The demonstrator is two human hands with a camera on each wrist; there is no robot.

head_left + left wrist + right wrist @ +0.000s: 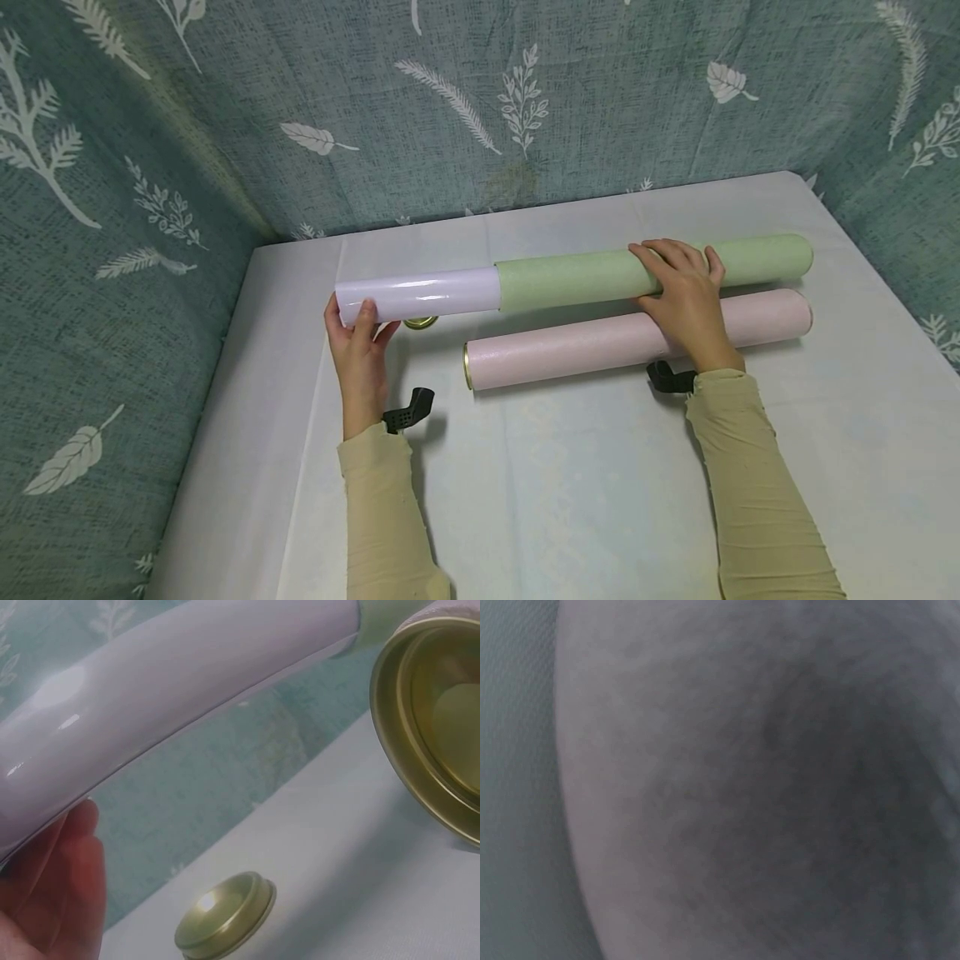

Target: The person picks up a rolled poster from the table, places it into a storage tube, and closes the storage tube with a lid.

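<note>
My left hand (pixel 358 358) holds the outer end of a glossy lavender rolled sheet (pixel 420 294), thumb on the near side and fingers beneath. The roll's other end sits inside the open end of a light green cardboard tube (pixel 570 280). Over that tube, near its middle, my right hand (pixel 686 300) grips from above with fingers spread across the top. A round gold lid (pixel 225 919) lies on the table below the lavender roll. In the right wrist view, a dim, blurred pinkish surface (pixel 667 787) fills most of the picture, beside a green strip.
A pink tube (pixel 570 350) with a gold metal end (pixel 431 727) lies in front of the green one, partly under my right wrist. White cloth covers the table (pixel 585 492). Green-blue curtains (pixel 600 108) with white leaves hang behind and at both sides.
</note>
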